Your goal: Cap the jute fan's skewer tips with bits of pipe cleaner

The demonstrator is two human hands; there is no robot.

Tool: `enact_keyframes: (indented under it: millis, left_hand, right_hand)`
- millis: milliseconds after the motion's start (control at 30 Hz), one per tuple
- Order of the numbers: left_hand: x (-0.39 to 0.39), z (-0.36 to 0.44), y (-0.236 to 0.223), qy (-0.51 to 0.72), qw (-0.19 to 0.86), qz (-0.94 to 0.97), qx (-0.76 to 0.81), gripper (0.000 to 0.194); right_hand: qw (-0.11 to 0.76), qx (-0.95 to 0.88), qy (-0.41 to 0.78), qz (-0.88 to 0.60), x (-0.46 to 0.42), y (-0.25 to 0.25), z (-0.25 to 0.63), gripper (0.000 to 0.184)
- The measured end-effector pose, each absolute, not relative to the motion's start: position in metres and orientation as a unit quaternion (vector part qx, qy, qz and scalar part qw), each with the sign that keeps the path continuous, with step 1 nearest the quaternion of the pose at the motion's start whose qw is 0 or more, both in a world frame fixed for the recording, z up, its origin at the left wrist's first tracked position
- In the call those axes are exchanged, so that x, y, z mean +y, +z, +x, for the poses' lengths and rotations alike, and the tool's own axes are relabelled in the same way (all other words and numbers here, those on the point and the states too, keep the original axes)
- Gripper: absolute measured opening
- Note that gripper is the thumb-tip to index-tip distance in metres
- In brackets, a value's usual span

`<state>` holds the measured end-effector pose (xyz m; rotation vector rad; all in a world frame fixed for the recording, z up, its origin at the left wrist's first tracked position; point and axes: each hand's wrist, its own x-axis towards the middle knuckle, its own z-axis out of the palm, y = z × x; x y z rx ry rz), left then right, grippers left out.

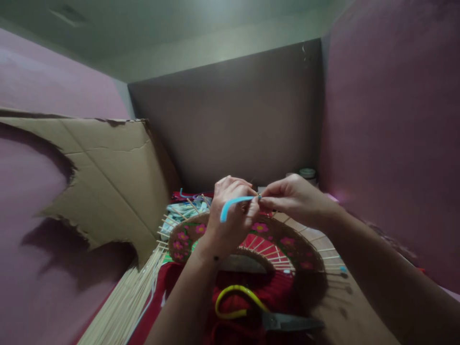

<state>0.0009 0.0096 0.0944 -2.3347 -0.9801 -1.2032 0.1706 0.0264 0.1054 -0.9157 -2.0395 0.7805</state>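
Observation:
My left hand (230, 208) is closed, its thumb and fingers pinched together in front of the woven ring. A light blue strip (233, 203) runs from that pinch back over the hand, its free end curling down. Facing it, my right hand (294, 199) pinches the strip's other end, where a small blue knot or wrap shows between the fingertips. The brown ring (305, 244), painted with pink flowers, has thin sticks radiating from its inner and outer edges. At the right, one stick carries a blue tip (343, 269). My hands hide part of the ring's far side.
Yellow-handled scissors (244, 302) lie close to me, blades pointing right. A bundle of thin sticks (125, 292) lies at left, beside a torn cardboard sheet (108, 177). Pale blue-green cloth or strips (183, 211) are piled behind. A lidded jar (307, 173) stands at the back.

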Motion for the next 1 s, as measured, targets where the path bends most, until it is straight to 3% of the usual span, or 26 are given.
enact_keyframes:
  millis: [200,567,1000]
  left_hand:
    - [0.012,-0.002,0.095,-0.423,0.173,-0.829,-0.323,0.010]
    - [0.013,-0.006,0.100,-0.447,0.150,-0.832,-0.293,0.009]
    - [0.012,-0.005,0.101,-0.442,0.156,-0.826,-0.312,0.009]
  right_hand:
    - [0.327,-0.762,0.481,-0.285,0.041,0.107,0.175,0.021]
    - [0.286,-0.723,0.583,-0.234,0.063,0.095,0.176,0.026]
    - [0.266,-0.769,0.560,-0.156,0.074,0.097,0.177,0.022]
